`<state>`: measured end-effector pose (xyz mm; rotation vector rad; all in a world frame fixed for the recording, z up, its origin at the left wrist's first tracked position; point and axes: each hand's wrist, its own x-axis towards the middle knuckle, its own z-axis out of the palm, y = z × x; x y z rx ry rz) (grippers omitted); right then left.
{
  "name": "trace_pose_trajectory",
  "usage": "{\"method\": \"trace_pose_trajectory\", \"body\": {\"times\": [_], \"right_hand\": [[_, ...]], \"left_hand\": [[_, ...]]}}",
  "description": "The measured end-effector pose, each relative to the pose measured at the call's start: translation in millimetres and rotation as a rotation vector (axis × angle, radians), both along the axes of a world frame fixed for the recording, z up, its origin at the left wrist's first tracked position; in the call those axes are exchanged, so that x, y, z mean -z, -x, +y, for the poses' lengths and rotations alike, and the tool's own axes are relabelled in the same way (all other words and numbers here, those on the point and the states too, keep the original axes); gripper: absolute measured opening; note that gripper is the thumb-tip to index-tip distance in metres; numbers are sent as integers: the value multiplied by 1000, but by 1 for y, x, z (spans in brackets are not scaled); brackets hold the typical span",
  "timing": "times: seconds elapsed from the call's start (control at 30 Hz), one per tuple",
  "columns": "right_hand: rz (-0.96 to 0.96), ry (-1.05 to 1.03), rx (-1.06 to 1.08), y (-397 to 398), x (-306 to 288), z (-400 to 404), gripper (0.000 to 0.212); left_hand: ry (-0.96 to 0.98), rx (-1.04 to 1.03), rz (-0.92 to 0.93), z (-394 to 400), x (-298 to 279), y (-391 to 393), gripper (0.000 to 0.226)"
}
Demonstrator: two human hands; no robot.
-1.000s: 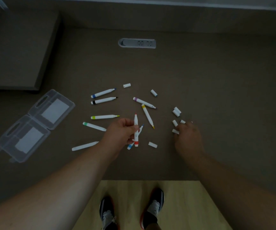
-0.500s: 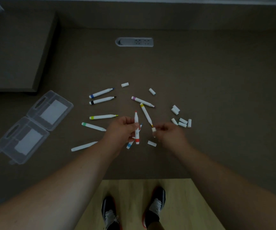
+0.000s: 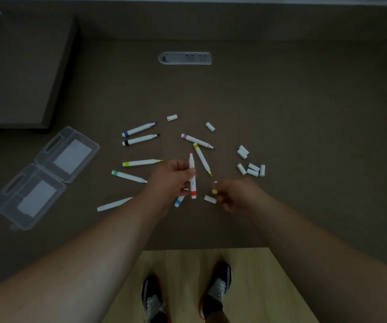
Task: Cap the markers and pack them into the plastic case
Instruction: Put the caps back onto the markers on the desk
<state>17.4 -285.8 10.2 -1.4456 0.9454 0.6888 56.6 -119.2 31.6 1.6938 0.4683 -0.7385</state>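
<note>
Brown tabletop (image 3: 281,101), strewn with uncapped markers at frame centre; clear plastic case (image 3: 43,176) lying open at left. Left hand (image 3: 171,180) gripping red marker (image 3: 192,176); right hand (image 3: 236,194) pinching cap (image 3: 214,188), beside it.

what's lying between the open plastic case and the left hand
Head view: two markers, the green-banded marker and the all-white marker, lie between the plastic case and the left hand.

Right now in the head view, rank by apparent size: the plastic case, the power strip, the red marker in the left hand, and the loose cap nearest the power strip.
1. Plastic case, open and lying flat, clearly largest.
2. Power strip.
3. Red marker, close to the strip in length, but raised toward the camera in the left hand, so this ranking is unsure.
4. Loose cap, smallest.
</note>
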Motion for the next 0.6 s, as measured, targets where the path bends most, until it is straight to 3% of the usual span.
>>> {"method": "trace_pose_trajectory", "body": {"times": [0.07,0.13,0.27,0.47,0.6], "right_hand": [[-199,464,-321,1,15,-11,9],[-310,760,-567,4,28,-19,13],[-343,861,-728,9,42,-25,12],[-467,1021,-559,-1,38,-32,15],[-390,1102,-558,-20,42,-47,22]], "left_hand": [[-9,-6,5,0,2,0,6],[-5,-13,13,-1,4,1,8],[-12,-8,15,-2,8,3,13],[-27,5,3,-4,10,1,8],[-23,6,9,-4,9,-1,7]]}}
